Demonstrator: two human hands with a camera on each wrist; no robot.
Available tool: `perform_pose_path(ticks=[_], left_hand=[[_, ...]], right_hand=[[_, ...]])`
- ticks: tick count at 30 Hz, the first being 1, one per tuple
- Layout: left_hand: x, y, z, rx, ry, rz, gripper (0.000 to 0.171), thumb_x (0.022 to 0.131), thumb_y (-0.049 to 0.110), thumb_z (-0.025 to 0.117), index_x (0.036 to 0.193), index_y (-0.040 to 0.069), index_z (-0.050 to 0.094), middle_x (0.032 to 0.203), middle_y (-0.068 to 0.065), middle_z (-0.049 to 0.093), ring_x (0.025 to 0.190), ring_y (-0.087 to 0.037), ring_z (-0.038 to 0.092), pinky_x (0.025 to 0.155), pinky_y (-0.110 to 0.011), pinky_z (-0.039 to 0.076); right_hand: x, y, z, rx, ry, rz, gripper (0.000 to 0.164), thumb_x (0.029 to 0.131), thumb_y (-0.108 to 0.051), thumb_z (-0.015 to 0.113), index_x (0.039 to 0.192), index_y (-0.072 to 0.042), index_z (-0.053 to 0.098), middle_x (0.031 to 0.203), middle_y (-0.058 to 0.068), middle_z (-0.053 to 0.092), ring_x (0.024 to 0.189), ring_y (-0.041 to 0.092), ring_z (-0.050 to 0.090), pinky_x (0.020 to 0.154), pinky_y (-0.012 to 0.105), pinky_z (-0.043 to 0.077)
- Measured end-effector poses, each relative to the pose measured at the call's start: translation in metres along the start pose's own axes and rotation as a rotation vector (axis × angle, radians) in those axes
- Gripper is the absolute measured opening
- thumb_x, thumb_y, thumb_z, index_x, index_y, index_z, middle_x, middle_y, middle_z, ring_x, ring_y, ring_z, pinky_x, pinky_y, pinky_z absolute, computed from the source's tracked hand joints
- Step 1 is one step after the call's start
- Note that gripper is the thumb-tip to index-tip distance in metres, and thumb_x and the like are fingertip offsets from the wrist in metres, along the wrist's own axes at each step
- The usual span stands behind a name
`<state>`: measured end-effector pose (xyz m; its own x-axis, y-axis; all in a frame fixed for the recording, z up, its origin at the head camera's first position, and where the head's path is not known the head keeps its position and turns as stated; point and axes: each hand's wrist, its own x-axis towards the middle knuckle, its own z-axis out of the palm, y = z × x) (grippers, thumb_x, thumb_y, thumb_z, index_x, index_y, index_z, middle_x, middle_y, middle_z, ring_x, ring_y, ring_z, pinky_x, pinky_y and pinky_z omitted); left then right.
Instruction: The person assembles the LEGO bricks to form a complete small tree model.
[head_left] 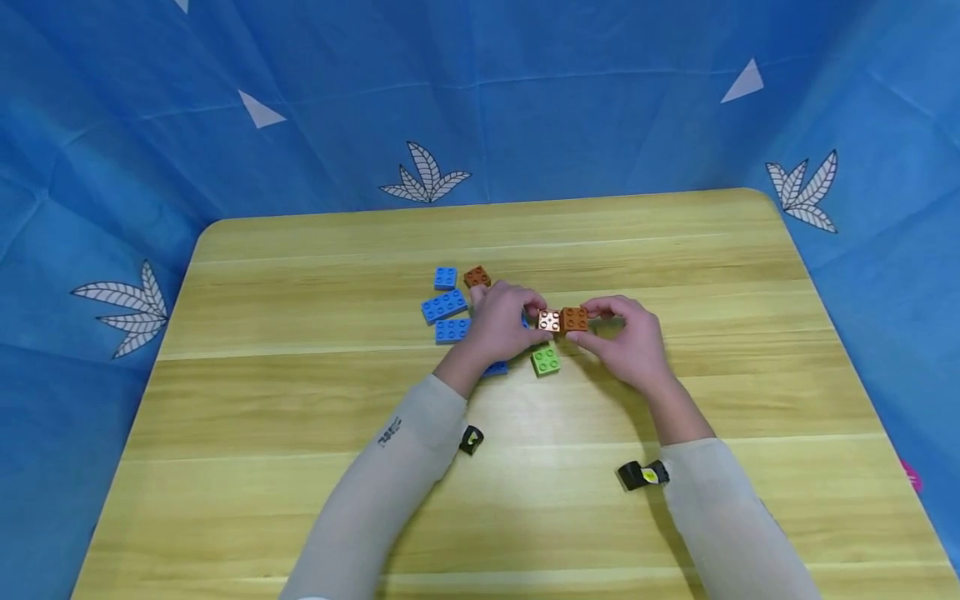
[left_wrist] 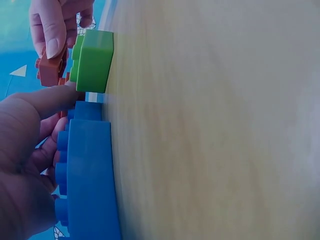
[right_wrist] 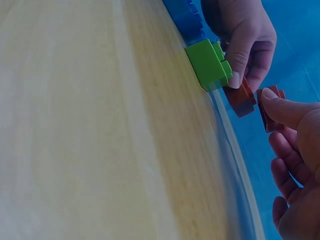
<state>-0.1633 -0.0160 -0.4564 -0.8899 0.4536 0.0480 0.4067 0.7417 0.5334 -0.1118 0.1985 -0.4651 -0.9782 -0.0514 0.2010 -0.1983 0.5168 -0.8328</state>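
Note:
My left hand [head_left: 504,321] pinches a small brown toy brick [head_left: 549,321] between thumb and fingers. A second brown brick [head_left: 575,319] is pinched by my right hand [head_left: 628,340], close beside the first one, studs facing up. In the right wrist view, a narrow gap shows between the held brown brick [right_wrist: 241,99] and the other brown brick [right_wrist: 270,108]. Just in front of the held bricks lies a light green brick [head_left: 546,360]. Blue bricks [head_left: 452,331] lie under and beside my left hand, which partly hides them.
A small blue brick [head_left: 446,278] and a third brown brick [head_left: 477,277] sit behind the left hand, near a long blue brick [head_left: 444,306]. Everything lies on a wooden table [head_left: 285,400], with a blue patterned cloth [head_left: 600,125] behind it.

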Motion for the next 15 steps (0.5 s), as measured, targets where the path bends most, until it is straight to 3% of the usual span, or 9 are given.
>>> perform_pose_path(ticks=[9,15], left_hand=[[0.0037,-0.0082,-0.0036,0.038,0.016,-0.044,0.041,0.076,0.043,0.088,0.109,0.022,0.075,0.087,0.013,0.060,0.092,-0.014,0.048,0.091,-0.045,0.021],[0.0064,-0.0065,-0.0045,0.060,-0.003,-0.029,0.041,0.077,0.049,0.085,0.109,0.024,0.075,0.090,0.015,0.062,0.102,-0.015,0.046,0.092,-0.046,0.020]], right_hand=[[0.0037,0.0014,0.0052,-0.006,0.002,-0.004,0.037,0.074,-0.013,0.091,0.105,-0.005,0.072,0.101,0.007,0.070,0.095,0.029,0.060,0.087,0.046,0.044],[0.0069,0.0005,0.0070,-0.003,0.002,0.003,0.038,0.074,-0.014,0.091,0.106,-0.006,0.072,0.102,0.008,0.070,0.096,0.030,0.060,0.087,0.048,0.044]])
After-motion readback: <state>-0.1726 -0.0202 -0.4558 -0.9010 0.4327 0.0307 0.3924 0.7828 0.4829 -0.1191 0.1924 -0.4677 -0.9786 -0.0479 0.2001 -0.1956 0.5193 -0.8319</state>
